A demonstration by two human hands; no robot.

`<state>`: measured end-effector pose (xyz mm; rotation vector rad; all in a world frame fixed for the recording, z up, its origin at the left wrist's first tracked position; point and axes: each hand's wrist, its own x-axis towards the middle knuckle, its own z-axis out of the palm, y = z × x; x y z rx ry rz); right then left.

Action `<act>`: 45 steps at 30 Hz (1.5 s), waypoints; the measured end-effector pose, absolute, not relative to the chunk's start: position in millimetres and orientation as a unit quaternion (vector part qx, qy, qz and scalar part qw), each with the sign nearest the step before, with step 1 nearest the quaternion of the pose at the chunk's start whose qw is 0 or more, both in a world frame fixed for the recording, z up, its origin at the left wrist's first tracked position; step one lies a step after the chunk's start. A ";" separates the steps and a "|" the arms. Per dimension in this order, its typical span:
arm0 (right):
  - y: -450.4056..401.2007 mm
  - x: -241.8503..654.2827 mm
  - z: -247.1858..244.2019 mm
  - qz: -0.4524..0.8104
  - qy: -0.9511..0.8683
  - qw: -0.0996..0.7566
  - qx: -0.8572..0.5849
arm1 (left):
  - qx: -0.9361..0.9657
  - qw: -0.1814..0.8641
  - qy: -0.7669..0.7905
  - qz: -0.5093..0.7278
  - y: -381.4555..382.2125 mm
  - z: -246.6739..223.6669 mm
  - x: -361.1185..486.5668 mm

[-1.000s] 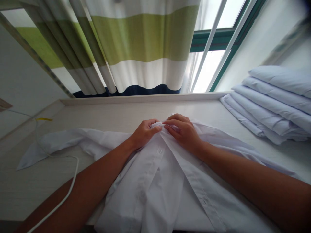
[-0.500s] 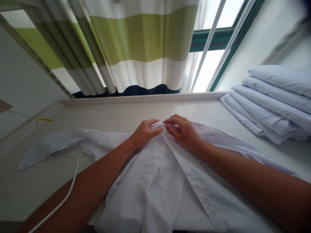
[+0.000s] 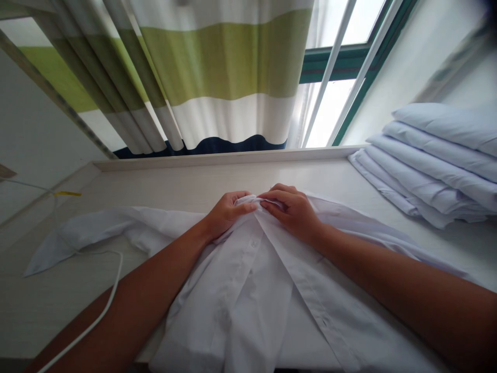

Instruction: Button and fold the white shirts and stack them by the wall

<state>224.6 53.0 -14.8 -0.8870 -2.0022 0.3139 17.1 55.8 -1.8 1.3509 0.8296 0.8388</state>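
A white shirt [image 3: 264, 290] lies spread on the pale wooden surface [image 3: 186, 184], its front edges parting downward below the collar and its sleeves out to both sides. My left hand [image 3: 230, 211] pinches the collar from the left, thumb on top. From the right, my right hand [image 3: 290, 210] grips the same collar area, fingertips almost touching the left thumb. What lies between the fingertips is too small to make out. Small buttons show along the left front edge.
Folded white garments [image 3: 435, 166] are stacked at the right. A white cable [image 3: 112, 295] runs over the left sleeve and left forearm, with a yellow tie [image 3: 68, 194] near it. Behind the surface's raised back edge hang striped curtains [image 3: 233, 62] beside a barred window.
My hands stay at the collar with only a slight shift of the fingers. The whole view has moved a little, so things appear slightly farther left.
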 end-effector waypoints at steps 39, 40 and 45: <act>51.1 223.4 -17.3 0.094 -0.806 0.457 -0.364 | 0.492 0.679 0.391 0.380 49.3 3.4 27.9; 51.5 224.0 -17.2 0.103 -0.807 0.457 -0.361 | 0.492 0.679 0.390 0.379 49.0 3.4 28.1; 53.8 226.8 -16.0 0.130 -0.810 0.464 -0.335 | 0.519 0.660 0.381 0.387 48.2 2.9 27.0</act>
